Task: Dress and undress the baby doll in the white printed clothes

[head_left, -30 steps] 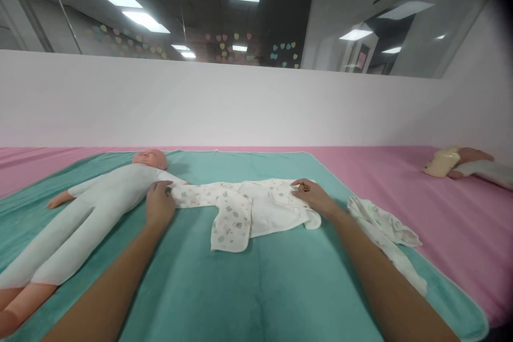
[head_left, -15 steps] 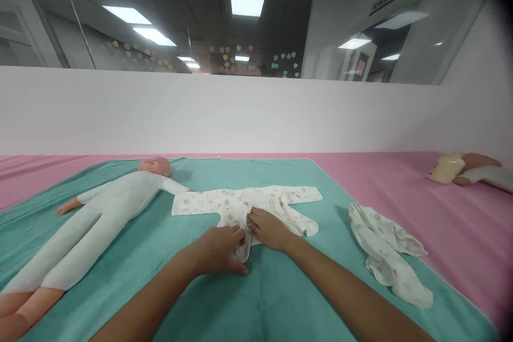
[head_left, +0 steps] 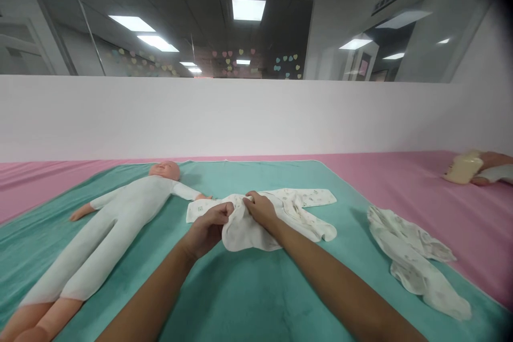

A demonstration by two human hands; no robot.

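Observation:
A small white printed baby shirt (head_left: 250, 232) lies with its sleeves spread on the teal blanket (head_left: 256, 288). My left hand (head_left: 208, 228) is closed on the left front edge of the shirt, thumb and fingers pinching the cloth. Just right of it, my right hand (head_left: 262, 211) is closed on the fabric near the shirt's middle; its fingertips are partly hidden. The lifted front panel shows its plain inner side. A baby doll (head_left: 130, 208) in a white body lies on its back to the left, one hand close to the shirt's left sleeve.
Crumpled white printed baby pants (head_left: 417, 262) lie at the right edge of the blanket. Beyond, on the pink sheet (head_left: 360, 171), stands a cream-coloured bottle (head_left: 463, 166) beside part of another doll (head_left: 495, 168). A white wall (head_left: 248, 117) with a window above closes off the back.
Both hands have moved up and slightly away from me, lifting and folding back the shirt's front panel. The view has shifted a little, so the other things appear further right.

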